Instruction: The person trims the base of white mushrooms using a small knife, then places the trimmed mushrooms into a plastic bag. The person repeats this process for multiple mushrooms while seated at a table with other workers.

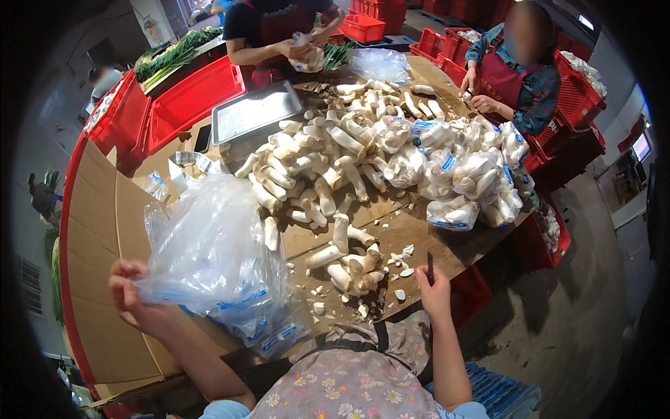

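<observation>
At the table's left front, my left hand (137, 297) pinches the edge of a clear plastic bag (202, 244), which lies with a stack of similar bags with blue print. My right hand (435, 292) grips a small dark-bladed knife (430, 268), held upright past the front edge. Between the two hands sits a small pile of king oyster mushrooms (352, 262), with white trimmings (401, 262) scattered beside it. Farther back spreads a large heap of loose king oyster mushrooms (321, 157). To its right, bagged mushrooms (460, 171) are stacked on the table.
A metal tray (255, 112) stands at the back left near a phone (202, 138). Cardboard (105, 272) walls the left side. Two people work across the table, one holding a bag (307, 54). Red crates (192, 105) surround the table; green leeks (174, 54) lie behind.
</observation>
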A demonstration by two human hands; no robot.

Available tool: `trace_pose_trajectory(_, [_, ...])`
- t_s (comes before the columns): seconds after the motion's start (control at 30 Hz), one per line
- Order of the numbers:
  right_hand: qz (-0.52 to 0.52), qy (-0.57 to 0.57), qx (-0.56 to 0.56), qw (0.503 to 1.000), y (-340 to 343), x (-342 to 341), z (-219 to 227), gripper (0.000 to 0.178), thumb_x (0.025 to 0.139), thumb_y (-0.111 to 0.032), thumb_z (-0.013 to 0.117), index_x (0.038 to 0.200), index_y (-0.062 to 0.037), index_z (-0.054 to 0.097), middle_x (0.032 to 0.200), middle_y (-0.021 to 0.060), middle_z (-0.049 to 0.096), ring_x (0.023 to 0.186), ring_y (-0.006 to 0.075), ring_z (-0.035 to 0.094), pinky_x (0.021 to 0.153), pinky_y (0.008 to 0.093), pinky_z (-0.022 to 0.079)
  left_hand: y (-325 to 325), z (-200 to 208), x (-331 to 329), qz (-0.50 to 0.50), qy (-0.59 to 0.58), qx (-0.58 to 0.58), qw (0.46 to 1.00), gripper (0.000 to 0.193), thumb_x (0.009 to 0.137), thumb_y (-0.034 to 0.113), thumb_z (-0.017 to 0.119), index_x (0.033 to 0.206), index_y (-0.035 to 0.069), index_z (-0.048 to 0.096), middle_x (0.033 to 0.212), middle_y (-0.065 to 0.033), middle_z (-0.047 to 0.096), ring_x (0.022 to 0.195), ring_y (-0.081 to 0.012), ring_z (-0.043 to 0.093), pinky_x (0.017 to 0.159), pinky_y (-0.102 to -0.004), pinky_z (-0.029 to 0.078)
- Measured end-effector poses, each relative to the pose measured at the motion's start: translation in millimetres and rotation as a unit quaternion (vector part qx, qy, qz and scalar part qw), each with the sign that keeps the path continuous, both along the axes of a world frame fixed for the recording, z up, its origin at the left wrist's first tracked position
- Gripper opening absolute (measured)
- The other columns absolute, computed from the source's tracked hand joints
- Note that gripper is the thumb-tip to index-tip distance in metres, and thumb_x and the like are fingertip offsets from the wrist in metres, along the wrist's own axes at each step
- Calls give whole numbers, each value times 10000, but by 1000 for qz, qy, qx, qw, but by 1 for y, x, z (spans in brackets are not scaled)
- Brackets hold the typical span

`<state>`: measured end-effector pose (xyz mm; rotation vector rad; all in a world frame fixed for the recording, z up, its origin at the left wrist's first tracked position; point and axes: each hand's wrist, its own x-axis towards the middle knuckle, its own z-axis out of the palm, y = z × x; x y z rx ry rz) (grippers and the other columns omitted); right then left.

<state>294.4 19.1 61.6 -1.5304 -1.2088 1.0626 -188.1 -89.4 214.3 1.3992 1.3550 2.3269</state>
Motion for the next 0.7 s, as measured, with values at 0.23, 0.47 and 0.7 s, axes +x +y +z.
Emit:
trace_pose_trajectory(0.23, [21, -4, -95, 995, -24, 0, -25, 149, 888, -141, 602, 866, 5, 621, 794, 34, 653, 749, 89, 583, 712, 250, 458, 30, -1, 102, 322, 392, -471, 722, 473, 735, 12, 652, 1190, 74, 537, 1245, -149, 519, 1199, -324, 483, 942, -444, 407])
trace_pose_trajectory(0.47, [35, 6, -75, 997, -18, -10, -12, 170, 877, -164, 616, 883, 6, 628, 790, 32, 658, 737, 95, 581, 691, 257, 459, 68, -81, 103, 206, 394, -675, 589, 588, 790, 286, 676, 1334, 219, 464, 1437, -135, 358, 1331, -349, 321, 995, -601, 306])
trace_pose_trajectory(0.7, [9, 7, -82, 997, -42, 4, -29, 165, 891, -143, 594, 891, 20, 621, 799, 55, 663, 768, 113, 604, 732, 259, 459, 78, -154, 59, 211, 311, -746, 550, 537, 775, 324, 693, 1269, 201, 520, 1400, -139, 406, 1322, -327, 341, 990, -579, 310])
